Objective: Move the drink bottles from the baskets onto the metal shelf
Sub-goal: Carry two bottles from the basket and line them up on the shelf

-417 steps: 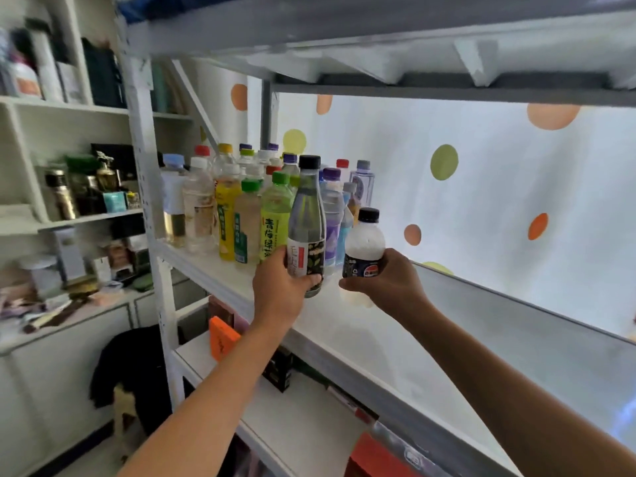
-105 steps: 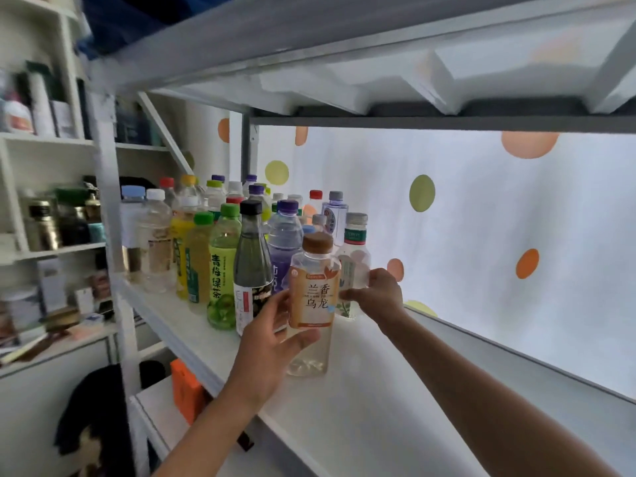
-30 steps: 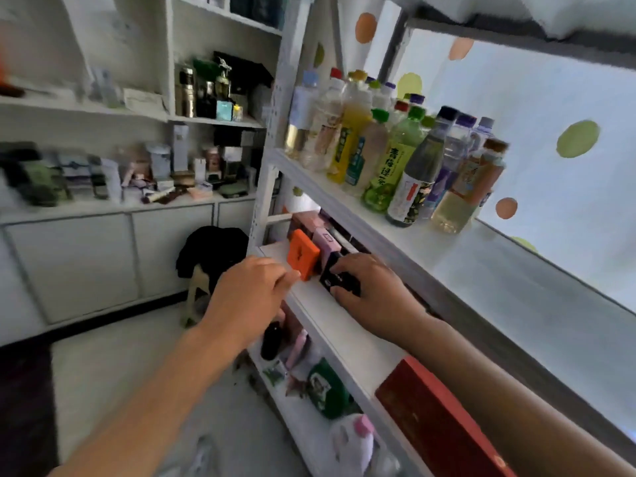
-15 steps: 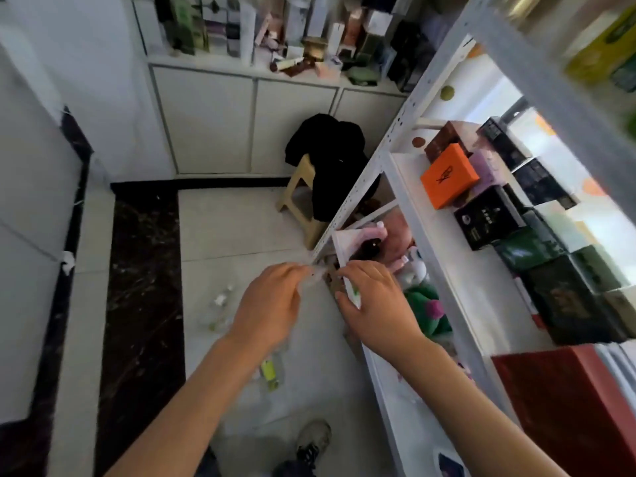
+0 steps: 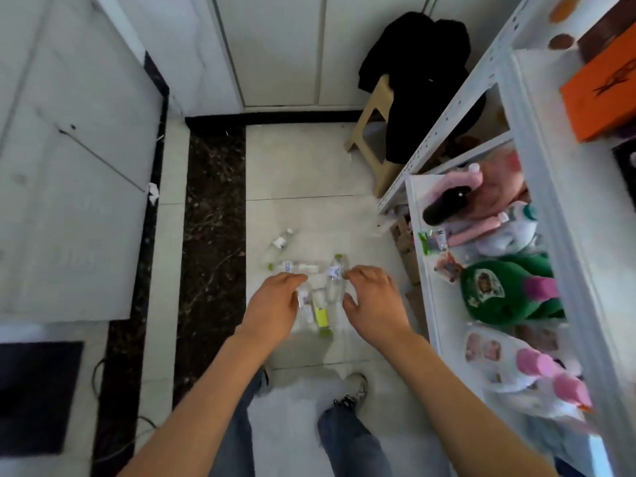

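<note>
Both hands, left hand [image 5: 275,304] and right hand [image 5: 373,299], hover with fingers loosely spread and holding nothing over the drink bottles [image 5: 321,297] lying scattered on the floor [image 5: 309,173], apparently poised to grab two for the metal shelf [image 5: 447,108].

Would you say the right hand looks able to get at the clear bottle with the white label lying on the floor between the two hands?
Probably yes. The right hand hangs open just beside the clear bottle, and nothing lies between them; the left hand stays on the other side.
</note>
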`<state>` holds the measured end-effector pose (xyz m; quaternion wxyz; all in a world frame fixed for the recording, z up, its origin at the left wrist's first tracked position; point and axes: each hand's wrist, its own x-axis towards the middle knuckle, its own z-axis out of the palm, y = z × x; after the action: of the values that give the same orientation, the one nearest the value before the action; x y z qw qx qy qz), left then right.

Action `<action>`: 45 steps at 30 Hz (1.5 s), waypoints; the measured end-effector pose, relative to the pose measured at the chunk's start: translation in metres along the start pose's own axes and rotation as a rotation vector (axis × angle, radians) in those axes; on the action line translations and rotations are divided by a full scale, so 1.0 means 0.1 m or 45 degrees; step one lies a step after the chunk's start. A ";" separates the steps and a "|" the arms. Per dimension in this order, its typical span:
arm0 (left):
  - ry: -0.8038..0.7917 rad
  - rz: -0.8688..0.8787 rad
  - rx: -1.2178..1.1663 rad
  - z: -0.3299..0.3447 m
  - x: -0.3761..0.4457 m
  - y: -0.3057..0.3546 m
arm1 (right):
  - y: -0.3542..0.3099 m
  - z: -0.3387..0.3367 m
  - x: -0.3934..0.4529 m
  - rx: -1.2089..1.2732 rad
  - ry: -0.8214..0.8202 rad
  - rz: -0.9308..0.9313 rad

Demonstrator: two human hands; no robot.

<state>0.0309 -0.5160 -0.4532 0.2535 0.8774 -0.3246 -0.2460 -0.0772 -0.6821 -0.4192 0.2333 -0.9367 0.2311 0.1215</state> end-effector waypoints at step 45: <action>-0.346 -1.352 -0.847 5.71 2.09 -4.10 | 2.47 6.65 2.07 0.618 -0.384 1.106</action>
<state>0.0124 -0.5525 -1.1850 0.3123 0.7541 0.2188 -0.5347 -0.0993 -0.6260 -1.1557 0.4026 -0.6453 0.5839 0.2837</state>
